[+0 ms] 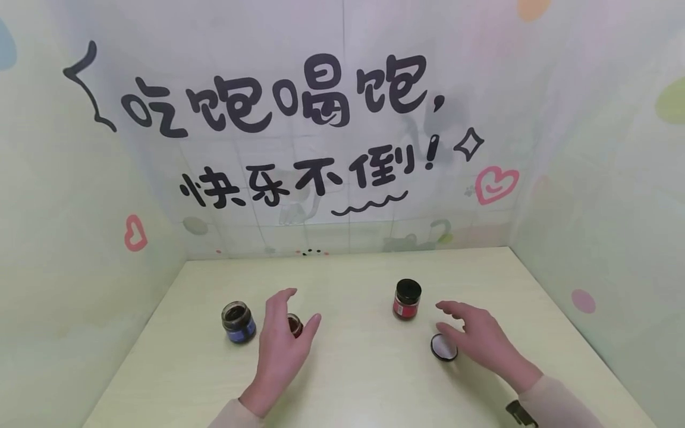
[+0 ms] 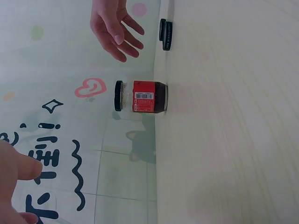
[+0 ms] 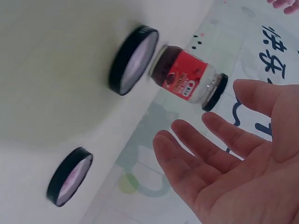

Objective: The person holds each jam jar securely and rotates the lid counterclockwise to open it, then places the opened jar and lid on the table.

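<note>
My left hand (image 1: 283,339) hovers with fingers spread and slightly bent, partly hiding a small uncapped jar (image 1: 296,326); whether it touches that jar I cannot tell. Left of it stands another uncapped jar (image 1: 238,323) with a blue label and dark contents. My right hand (image 1: 484,339) is held with loose fingers and nothing in its grasp, beside a capped jar (image 1: 407,300) with a red label and black lid. Under the right hand one black-rimmed lid (image 1: 444,348) lies with its pale inside up. In the right wrist view two loose lids show, a nearer one (image 3: 70,177) and a farther one (image 3: 134,60).
All jars and lids are on a pale wooden tabletop (image 1: 364,380). A printed backdrop (image 1: 342,178) with large dark lettering closes off the back, and patterned side panels (image 1: 605,238) flank the table. A dark object (image 1: 520,412) lies by the right sleeve.
</note>
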Demonstrator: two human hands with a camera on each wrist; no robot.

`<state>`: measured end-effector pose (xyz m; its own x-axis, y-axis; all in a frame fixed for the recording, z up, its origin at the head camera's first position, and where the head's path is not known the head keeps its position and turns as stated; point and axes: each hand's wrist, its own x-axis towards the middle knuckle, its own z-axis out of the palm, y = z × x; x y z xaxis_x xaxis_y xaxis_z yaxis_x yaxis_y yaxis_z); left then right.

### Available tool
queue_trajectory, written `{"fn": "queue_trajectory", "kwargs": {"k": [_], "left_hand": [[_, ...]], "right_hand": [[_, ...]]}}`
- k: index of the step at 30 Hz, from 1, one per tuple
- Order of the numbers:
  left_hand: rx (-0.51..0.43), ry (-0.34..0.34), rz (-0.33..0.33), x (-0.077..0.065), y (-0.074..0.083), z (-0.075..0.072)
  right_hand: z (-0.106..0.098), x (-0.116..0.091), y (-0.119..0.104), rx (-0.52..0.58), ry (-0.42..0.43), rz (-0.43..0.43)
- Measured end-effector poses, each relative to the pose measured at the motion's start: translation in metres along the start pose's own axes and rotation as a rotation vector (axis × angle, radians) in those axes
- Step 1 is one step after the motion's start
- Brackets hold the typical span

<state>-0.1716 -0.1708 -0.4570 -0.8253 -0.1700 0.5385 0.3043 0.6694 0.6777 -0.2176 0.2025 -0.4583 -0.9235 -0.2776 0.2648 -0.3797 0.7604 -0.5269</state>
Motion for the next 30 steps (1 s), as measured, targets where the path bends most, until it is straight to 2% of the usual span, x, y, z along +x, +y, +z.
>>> {"fn": "queue_trajectory", "kwargs": {"k": [4, 11, 18, 22, 30], "left_hand": [[-0.026, -0.027, 0.007, 0.003, 0.010, 0.009], [-0.035, -0.036, 0.071, 0.008, 0.022, 0.025], [-0.054, -0.060, 0.101, 0.009, 0.030, 0.050], [-0.068, -0.086, 0.078, 0.011, 0.033, 0.062], [-0.135, -0.189, -0.009, 0.020, 0.038, 0.085]], "right_hand": [[-0.001, 0.008, -0.004, 0.053, 0.013, 0.013], [0.001, 0.021, -0.010, 0.116, 0.011, 0.082], [0.003, 0.032, -0.011, 0.164, 0.004, 0.127], [0.005, 0.037, -0.012, 0.202, -0.011, 0.155], [0.012, 0.048, -0.009, 0.308, -0.063, 0.211]]}}
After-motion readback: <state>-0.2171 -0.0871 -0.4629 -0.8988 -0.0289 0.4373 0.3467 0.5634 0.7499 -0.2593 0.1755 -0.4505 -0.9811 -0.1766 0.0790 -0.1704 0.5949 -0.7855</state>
